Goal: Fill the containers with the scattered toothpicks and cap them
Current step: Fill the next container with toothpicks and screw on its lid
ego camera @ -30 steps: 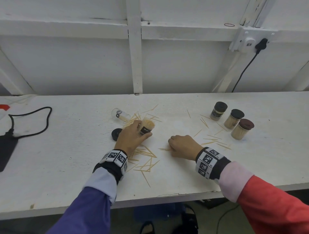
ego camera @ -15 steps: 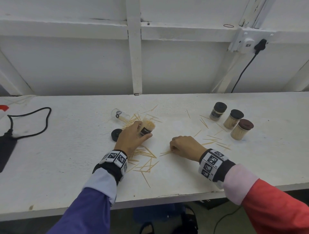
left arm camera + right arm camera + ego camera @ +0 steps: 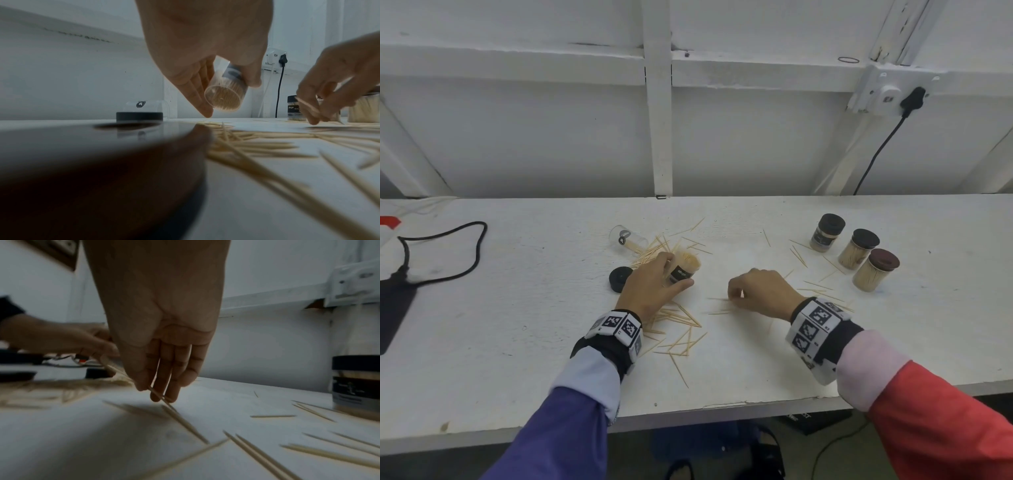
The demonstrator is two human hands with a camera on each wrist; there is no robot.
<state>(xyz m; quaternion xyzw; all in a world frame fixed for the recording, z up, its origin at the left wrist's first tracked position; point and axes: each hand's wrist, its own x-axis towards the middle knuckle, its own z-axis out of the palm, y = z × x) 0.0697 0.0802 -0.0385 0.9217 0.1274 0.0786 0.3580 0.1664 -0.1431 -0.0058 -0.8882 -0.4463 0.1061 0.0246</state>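
The head view is bright, evenly lit and bowed at its edges. Both wrist views are dim, grainy and blurred up close.

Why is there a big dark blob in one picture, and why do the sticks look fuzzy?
Left wrist view: the blob is something dark, very close and out of focus; the near toothpicks blur too. Right wrist view: the right hand looks dim and smeared. Head view: brightest, edges bent.

Left arm: purple sleeve, pale cuff, black wristband with white marker tiles. Right: red sleeve, pink cuff, same wristband.
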